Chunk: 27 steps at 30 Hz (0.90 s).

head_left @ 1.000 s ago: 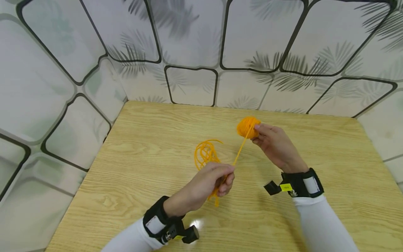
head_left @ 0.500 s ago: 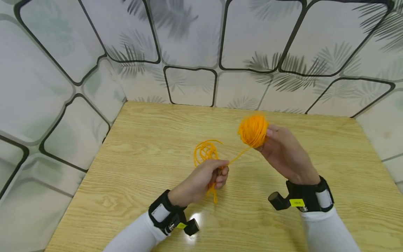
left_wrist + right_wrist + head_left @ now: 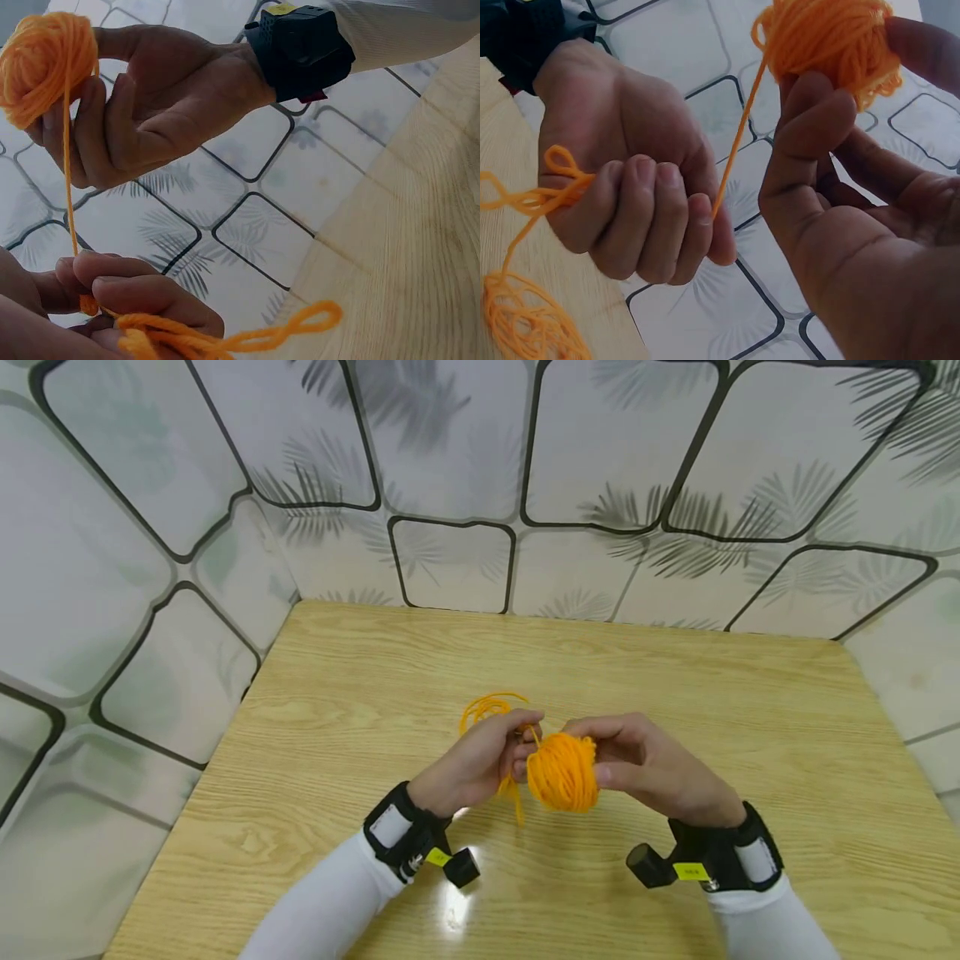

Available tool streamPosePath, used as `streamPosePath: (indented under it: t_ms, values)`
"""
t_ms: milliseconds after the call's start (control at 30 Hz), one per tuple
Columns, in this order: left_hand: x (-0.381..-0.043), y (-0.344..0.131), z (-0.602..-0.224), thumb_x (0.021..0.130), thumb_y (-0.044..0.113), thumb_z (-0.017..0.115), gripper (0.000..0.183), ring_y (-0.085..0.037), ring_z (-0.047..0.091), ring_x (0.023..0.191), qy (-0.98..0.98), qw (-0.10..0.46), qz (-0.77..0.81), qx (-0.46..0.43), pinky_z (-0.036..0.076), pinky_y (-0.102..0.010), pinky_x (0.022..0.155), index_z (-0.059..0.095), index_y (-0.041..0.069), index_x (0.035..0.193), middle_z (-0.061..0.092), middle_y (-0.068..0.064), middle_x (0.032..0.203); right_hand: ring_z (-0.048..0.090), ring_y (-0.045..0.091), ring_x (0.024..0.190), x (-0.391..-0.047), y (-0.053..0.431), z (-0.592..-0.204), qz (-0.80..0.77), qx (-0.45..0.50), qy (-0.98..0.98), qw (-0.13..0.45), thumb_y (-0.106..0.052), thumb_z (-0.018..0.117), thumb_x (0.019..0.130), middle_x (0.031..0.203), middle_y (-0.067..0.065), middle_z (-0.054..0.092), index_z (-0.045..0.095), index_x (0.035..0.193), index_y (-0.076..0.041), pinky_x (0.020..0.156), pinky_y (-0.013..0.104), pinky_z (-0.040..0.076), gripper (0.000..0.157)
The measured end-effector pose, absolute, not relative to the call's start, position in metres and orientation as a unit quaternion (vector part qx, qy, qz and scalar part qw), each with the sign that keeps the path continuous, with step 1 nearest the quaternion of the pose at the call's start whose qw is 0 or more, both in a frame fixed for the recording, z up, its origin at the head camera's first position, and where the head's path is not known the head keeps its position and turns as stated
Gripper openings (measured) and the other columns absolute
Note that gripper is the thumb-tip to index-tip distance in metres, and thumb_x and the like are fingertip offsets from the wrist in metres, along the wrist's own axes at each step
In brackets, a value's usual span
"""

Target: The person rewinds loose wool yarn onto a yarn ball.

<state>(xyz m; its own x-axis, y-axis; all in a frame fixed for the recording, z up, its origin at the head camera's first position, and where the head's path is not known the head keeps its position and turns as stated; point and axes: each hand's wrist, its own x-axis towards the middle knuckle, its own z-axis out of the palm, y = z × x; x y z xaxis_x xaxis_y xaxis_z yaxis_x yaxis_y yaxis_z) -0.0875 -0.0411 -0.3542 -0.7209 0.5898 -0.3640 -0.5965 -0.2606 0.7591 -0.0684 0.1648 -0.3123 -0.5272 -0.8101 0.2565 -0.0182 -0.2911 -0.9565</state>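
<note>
An orange ball of yarn [image 3: 562, 772] is held between the thumb and fingers of my right hand [image 3: 652, 768], above the table. My left hand [image 3: 487, 756] sits just left of the ball, its fingers curled round a strand of the yarn. In the right wrist view a taut strand [image 3: 739, 135] runs from the left thumb and forefinger up to the ball. Looped yarn [image 3: 277, 330] pokes out of the left fist in the left wrist view. Behind the left hand, a loose tangle of yarn [image 3: 483, 706] lies on the table, partly hidden by that hand.
The wooden table [image 3: 360, 693] meets a patterned wall [image 3: 457, 460] along its far edge and at its left side. Black straps with small cameras [image 3: 716, 856] sit on both wrists.
The right hand has brought the yarn ball toward me and left, beside the left hand, turning it on the way. The left hand has shifted slightly away from me, still gripping the strand.
</note>
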Motion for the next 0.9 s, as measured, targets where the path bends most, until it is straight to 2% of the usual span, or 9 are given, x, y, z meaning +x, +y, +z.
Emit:
streamPosePath:
  t_ms: [233,600,900]
  values:
    - [-0.097,-0.043,-0.339,0.09,0.036,0.054,0.036,-0.012,0.031,0.052,0.479,0.369,0.797,0.008,0.024,-0.025,0.054,0.036,0.011,0.071,0.029,0.001,0.062,0.056,0.024,0.086,-0.065,0.166,-0.316,-0.63,-0.388,0.602,0.302,0.007,0.044,0.09,0.107,0.02,0.054,0.05,0.123,0.002,0.074,0.041,0.048,0.033]
    - [-0.105,-0.05,-0.315,0.093,0.031,0.051,0.034,-0.012,0.03,0.051,0.452,0.34,0.823,0.046,0.024,-0.024,0.053,0.035,0.012,0.07,0.029,0.001,0.06,0.058,0.023,0.089,-0.067,0.169,-0.333,-0.58,-0.327,0.669,0.33,-0.006,0.051,0.092,0.109,0.015,0.058,0.054,0.122,-0.006,0.075,0.041,0.048,0.03]
    - [-0.104,-0.054,-0.298,0.093,0.03,0.05,0.033,-0.013,0.03,0.052,0.449,0.325,0.828,0.08,0.023,-0.025,0.054,0.035,0.011,0.071,0.028,0.001,0.059,0.059,0.027,0.093,-0.072,0.17,-0.353,-0.564,-0.295,0.694,0.335,-0.015,0.053,0.092,0.108,0.014,0.06,0.055,0.12,-0.006,0.08,0.046,0.046,0.029]
